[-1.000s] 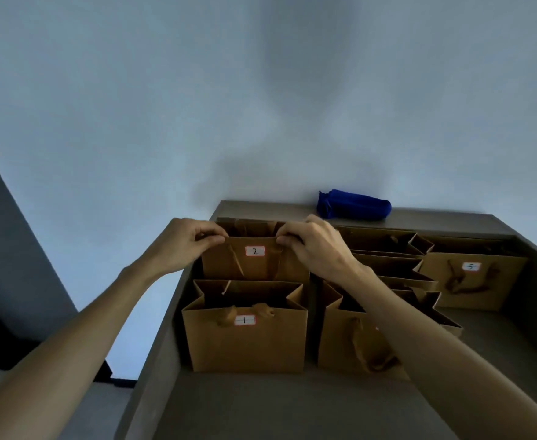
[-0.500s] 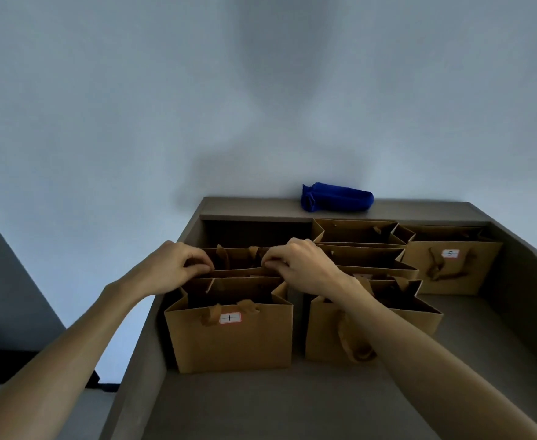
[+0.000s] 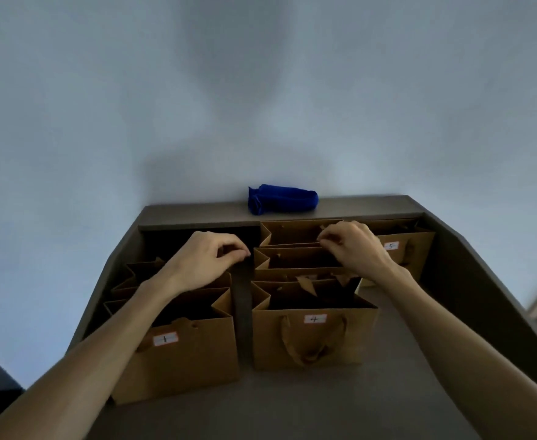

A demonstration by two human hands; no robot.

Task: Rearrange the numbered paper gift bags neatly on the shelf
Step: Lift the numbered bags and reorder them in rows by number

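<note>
Brown paper gift bags stand in two columns on a dark shelf (image 3: 324, 404). Bag 1 (image 3: 178, 360) is front left, and a second bag (image 3: 134, 276) stands behind it, partly under my left arm. Bag 4 (image 3: 314, 341) is front right, with three more bags behind it: one (image 3: 305, 282), then a middle bag (image 3: 295, 260), then the rear one (image 3: 292, 233). Bag 5 (image 3: 400, 249) stands at the back right. My left hand (image 3: 207, 258) hovers curled over the gap between the columns, with nothing visible in it. My right hand (image 3: 353, 246) pinches the middle bag's back rim.
A rolled blue cloth pouch (image 3: 281, 199) lies on the shelf's raised back ledge (image 3: 181, 211) against the pale wall. Raised side walls (image 3: 470, 281) border the shelf. Bare shelf surface lies in front of the bags and to the right of bag 4.
Both hands have let go of bag 2, which now stands behind bag 1. They have moved right, and the right hand has reached the right column of bags.
</note>
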